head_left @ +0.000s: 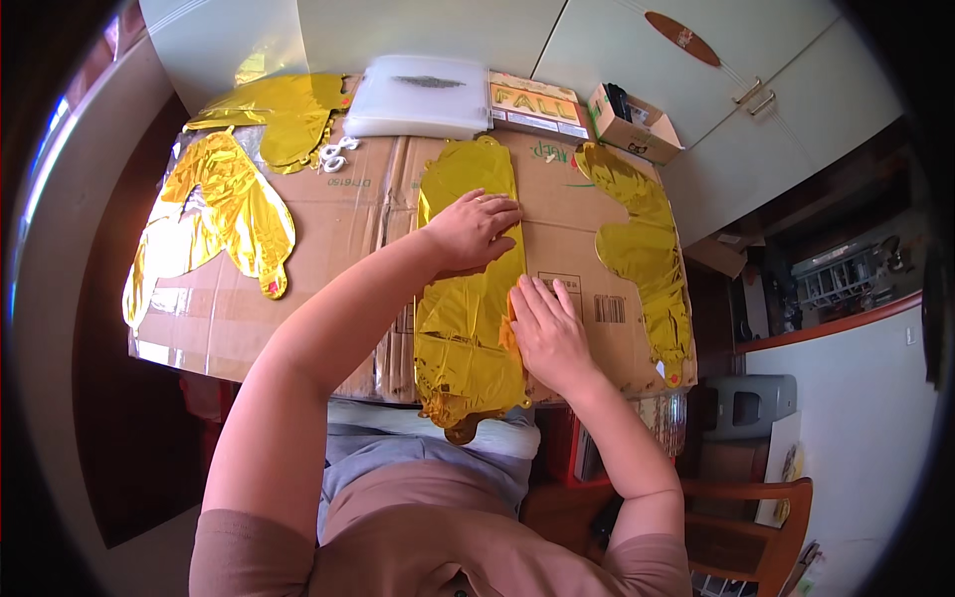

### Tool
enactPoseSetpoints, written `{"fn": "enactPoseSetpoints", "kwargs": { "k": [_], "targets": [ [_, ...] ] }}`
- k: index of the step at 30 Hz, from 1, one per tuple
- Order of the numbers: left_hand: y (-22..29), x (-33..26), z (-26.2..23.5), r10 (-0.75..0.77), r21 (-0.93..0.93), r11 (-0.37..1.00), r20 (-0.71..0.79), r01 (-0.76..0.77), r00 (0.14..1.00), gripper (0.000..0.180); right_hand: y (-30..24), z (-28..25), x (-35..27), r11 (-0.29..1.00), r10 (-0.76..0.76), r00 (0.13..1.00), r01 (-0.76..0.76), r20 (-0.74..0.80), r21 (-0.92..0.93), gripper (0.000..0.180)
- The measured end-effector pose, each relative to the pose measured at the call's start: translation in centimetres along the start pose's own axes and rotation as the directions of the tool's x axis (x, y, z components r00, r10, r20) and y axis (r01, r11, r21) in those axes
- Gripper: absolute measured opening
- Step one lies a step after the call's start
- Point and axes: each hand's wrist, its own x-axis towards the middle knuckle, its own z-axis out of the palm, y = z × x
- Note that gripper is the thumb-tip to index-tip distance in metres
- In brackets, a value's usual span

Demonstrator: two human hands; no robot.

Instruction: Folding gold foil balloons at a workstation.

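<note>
A flat gold foil balloon (468,333) lies lengthwise before me on a cardboard-covered table, its near end hanging over the front edge. My left hand (476,229) rests on its upper half, fingers stretched toward the right edge. Lower down, along that same edge, my right hand (545,333) presses an orange cloth (508,338) against the foil. The cloth is mostly hidden under the palm. A second gold balloon (647,259), curved in outline, lies at the right. Two more gold balloons (214,204) (288,114) are spread at the left, one behind the other.
At the back stand a stack of clear plastic sheets or bags (418,99), a flat printed box (537,104) and an open small carton (635,124) with dark items. White curled pieces (338,154) lie near the sheets. A wooden chair (756,527) stands at the lower right.
</note>
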Motion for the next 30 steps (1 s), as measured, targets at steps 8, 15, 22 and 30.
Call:
{"fn": "enactPoseSetpoints", "kwargs": {
  "k": [8, 15, 22, 30],
  "targets": [
    [-0.7, 2.8, -1.5, -0.065, 0.008, 0.998, 0.105, 0.064, 0.992, 0.039, -0.2, -0.1, -0.2, 1.000, 0.018, 1.000, -0.018, 0.003, -0.008, 0.046],
    [-4.0, 5.7, -0.7, -0.081, 0.064, 0.995, 0.070, 0.077, 0.994, 0.030, -0.2, -0.1, -0.2, 1.000, 0.025, 1.000, -0.025, 0.003, -0.003, 0.047],
    [-6.5, 7.3, 0.2, -0.069, 0.070, 0.995, -0.024, 0.071, 0.997, 0.027, -0.1, 0.0, -0.4, 1.000, 0.028, 1.000, -0.028, 0.011, 0.001, 0.047],
    [-7.9, 7.4, 1.2, -0.034, 0.044, 0.998, -0.139, 0.041, 0.990, 0.030, 0.0, -0.2, -0.3, 1.000, 0.028, 1.000, -0.028, 0.010, 0.004, 0.047]
  ]
}}
